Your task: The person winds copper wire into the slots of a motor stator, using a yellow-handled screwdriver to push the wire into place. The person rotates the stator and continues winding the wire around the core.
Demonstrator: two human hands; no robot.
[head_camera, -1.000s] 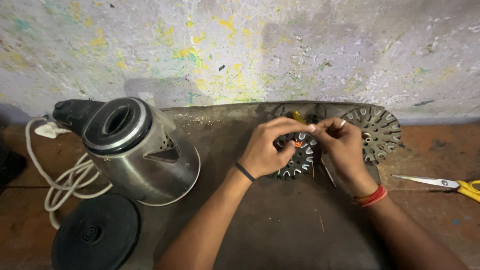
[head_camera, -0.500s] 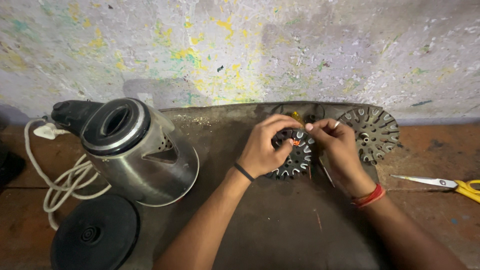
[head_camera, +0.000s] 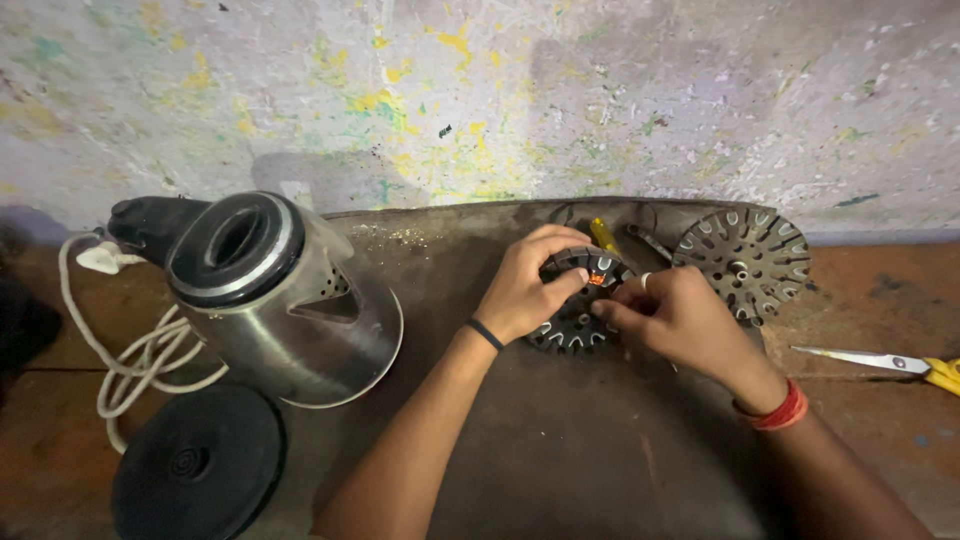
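Both hands have dropped lower onto the black disc [head_camera: 578, 305]: left hand [head_camera: 525, 290] clamps its rim, right hand [head_camera: 680, 318] pinches the orange part [head_camera: 597, 281]; the work continues.

A: What sits under my hands?
B: One round slotted black part [head_camera: 578, 305], my left hand [head_camera: 525, 290] gripping its top, my right hand [head_camera: 680, 320] pinching its right edge.

A: And around them?
B: Left of my left hand: steel kettle [head_camera: 270, 300], black base disc [head_camera: 198, 465], white cord [head_camera: 120, 350]. Beyond my right hand: second slotted disc [head_camera: 745, 258]; right of it: scissors [head_camera: 890, 364].
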